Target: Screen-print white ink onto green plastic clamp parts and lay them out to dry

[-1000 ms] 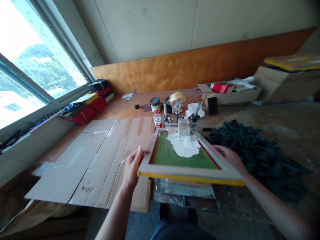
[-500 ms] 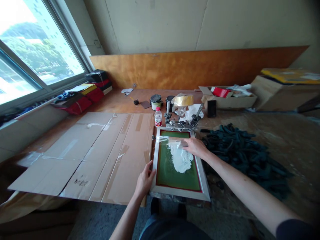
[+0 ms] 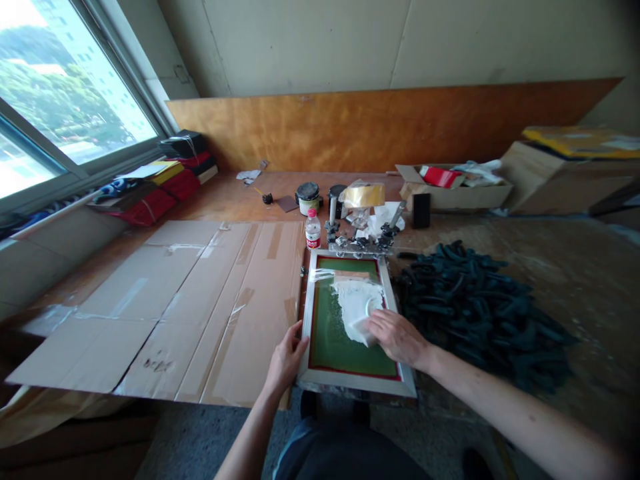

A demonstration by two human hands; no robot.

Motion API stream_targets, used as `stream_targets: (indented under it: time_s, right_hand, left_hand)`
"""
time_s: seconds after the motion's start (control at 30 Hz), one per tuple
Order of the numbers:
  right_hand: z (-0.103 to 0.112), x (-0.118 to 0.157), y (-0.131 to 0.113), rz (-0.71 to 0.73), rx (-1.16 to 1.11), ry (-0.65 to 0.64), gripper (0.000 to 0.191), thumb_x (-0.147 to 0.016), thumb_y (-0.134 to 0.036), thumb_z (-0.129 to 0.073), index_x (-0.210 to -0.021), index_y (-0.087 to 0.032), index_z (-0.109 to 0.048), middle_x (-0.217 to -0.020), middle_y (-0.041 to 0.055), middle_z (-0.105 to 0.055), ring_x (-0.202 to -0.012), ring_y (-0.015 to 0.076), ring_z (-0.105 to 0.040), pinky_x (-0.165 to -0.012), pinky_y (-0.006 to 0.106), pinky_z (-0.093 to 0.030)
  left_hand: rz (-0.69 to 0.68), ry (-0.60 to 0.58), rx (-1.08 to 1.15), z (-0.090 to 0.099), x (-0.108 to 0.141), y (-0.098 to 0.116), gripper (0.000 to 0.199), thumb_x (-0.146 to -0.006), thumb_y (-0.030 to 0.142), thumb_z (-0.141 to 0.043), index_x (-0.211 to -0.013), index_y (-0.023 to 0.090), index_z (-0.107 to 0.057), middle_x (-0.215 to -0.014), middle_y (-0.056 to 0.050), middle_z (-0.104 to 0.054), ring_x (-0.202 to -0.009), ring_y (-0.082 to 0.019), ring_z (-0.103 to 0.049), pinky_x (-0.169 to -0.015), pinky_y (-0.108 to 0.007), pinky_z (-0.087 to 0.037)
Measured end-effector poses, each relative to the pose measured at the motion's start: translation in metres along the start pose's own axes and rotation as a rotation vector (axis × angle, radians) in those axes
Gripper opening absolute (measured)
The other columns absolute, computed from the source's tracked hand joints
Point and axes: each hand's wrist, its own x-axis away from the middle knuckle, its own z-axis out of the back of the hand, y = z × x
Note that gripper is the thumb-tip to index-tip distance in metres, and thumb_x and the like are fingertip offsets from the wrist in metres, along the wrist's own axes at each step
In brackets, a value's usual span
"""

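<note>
A framed green screen with a pale metal frame lies in front of me, its far end at a metal clamp. White paste is spread over its middle and right. My right hand is closed on a whitish scraper, whose edge rests in the paste near the frame's right side. At the left side of the frame, my left hand grips the rim, thumb on top. Clear tape and a brown strip cross the screen's far part.
Flattened cardboard covers the left of the table. A dark green heap of pieces lies to the right. Behind the frame stand a bottle, a jar and a tape roll. An open box sits back right.
My right hand has come nearer to me and slightly right, from the far part of the screen down over the paste. The paste looks wider and flatter. My left hand stays at the rim.
</note>
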Motion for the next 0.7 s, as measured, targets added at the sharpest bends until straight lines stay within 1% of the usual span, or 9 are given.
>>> stream_targets:
  time_s: [0.07,0.13,0.2,0.27,0.37,0.47,0.53,0.57,0.7]
  right_hand:
    - [0.009,0.004,0.003,0.047,-0.069,-0.032,0.016,-0.08,-0.005,-0.048,-0.081,-0.016,-0.06,-0.078,0.0059,-0.06,-0.079,0.0194,-0.052,-0.072,0.03,-0.04]
    - [0.015,-0.001,0.009,0.003,-0.146,-0.051,0.012,-0.081,-0.007,-0.053,-0.079,-0.017,-0.059,-0.077,0.004,-0.06,-0.078,0.0181,-0.053,-0.07,0.028,-0.04]
    - [0.013,-0.009,0.012,-0.087,-0.17,0.011,0.011,-0.081,-0.008,-0.054,-0.08,-0.018,-0.06,-0.079,0.004,-0.061,-0.081,0.0183,-0.053,-0.071,0.028,-0.042]
    - [0.004,-0.009,0.009,-0.115,-0.124,0.125,0.016,-0.082,-0.006,-0.05,-0.084,-0.017,-0.062,-0.084,0.0064,-0.062,-0.085,0.0199,-0.054,-0.074,0.03,-0.044]
    - [-0.008,0.004,-0.002,-0.012,-0.075,0.221,0.026,-0.084,-0.005,-0.043,-0.094,-0.016,-0.065,-0.092,0.0091,-0.065,-0.089,0.021,-0.055,-0.079,0.034,-0.045]
    - [-0.001,0.009,0.0,0.016,-0.131,0.163,0.019,-0.086,-0.011,-0.048,-0.092,-0.018,-0.065,-0.089,0.0069,-0.065,-0.087,0.0194,-0.056,-0.078,0.032,-0.045]
    - [0.011,-0.006,0.01,-0.068,-0.158,0.133,0.01,-0.087,-0.02,-0.057,-0.092,-0.02,-0.065,-0.086,0.0052,-0.066,-0.085,0.019,-0.057,-0.078,0.031,-0.045]
    - [0.017,-0.019,0.018,-0.129,-0.154,0.135,0.013,-0.086,-0.024,-0.061,-0.097,-0.021,-0.065,-0.087,0.0047,-0.066,-0.085,0.0192,-0.057,-0.078,0.031,-0.045]
    - [0.046,-0.068,0.054,-0.373,-0.02,0.144,0.053,-0.082,-0.036,-0.067,-0.131,-0.026,-0.052,-0.094,0.0048,-0.066,-0.088,0.0213,-0.059,-0.079,0.031,-0.045]
  left_hand:
    - [0.002,0.012,0.019,-0.001,0.0,-0.002,0.058,-0.084,0.051,-0.048,-0.134,0.021,-0.049,-0.078,-0.002,-0.067,-0.072,-0.018,-0.062,-0.069,-0.028,-0.046]
    - [0.005,0.02,0.036,-0.002,-0.001,-0.003,0.058,-0.083,0.052,-0.05,-0.132,0.021,-0.051,-0.076,-0.001,-0.067,-0.071,-0.018,-0.062,-0.067,-0.028,-0.046]
    - [0.007,0.029,0.054,-0.002,0.0,-0.003,0.058,-0.082,0.053,-0.051,-0.131,0.021,-0.053,-0.074,-0.001,-0.067,-0.07,-0.018,-0.062,-0.066,-0.028,-0.046]
    - [0.009,0.044,0.085,-0.002,0.0,-0.003,0.06,-0.081,0.054,-0.052,-0.13,0.02,-0.053,-0.073,-0.001,-0.067,-0.069,-0.018,-0.062,-0.064,-0.027,-0.047]
    - [0.019,0.059,0.134,-0.002,0.002,-0.001,0.063,-0.078,0.057,-0.055,-0.129,0.019,-0.054,-0.072,-0.001,-0.066,-0.067,-0.018,-0.061,-0.063,-0.027,-0.047]
    - [0.033,0.064,0.162,-0.001,0.003,0.001,0.065,-0.076,0.058,-0.058,-0.128,0.019,-0.055,-0.069,0.0,-0.065,-0.064,-0.017,-0.059,-0.06,-0.026,-0.046]
    - [0.033,0.061,0.187,0.001,0.004,0.005,0.067,-0.076,0.058,-0.058,-0.13,0.018,-0.053,-0.068,0.0,-0.063,-0.063,-0.016,-0.057,-0.058,-0.025,-0.044]
    - [0.031,0.055,0.205,0.003,0.005,0.008,0.069,-0.076,0.058,-0.059,-0.132,0.018,-0.051,-0.066,0.001,-0.062,-0.061,-0.015,-0.056,-0.057,-0.024,-0.043]
    - [0.041,-0.037,0.334,0.021,0.014,0.039,0.078,-0.075,0.056,-0.063,-0.139,0.018,-0.043,-0.06,0.004,-0.057,-0.054,-0.011,-0.05,-0.052,-0.021,-0.036]
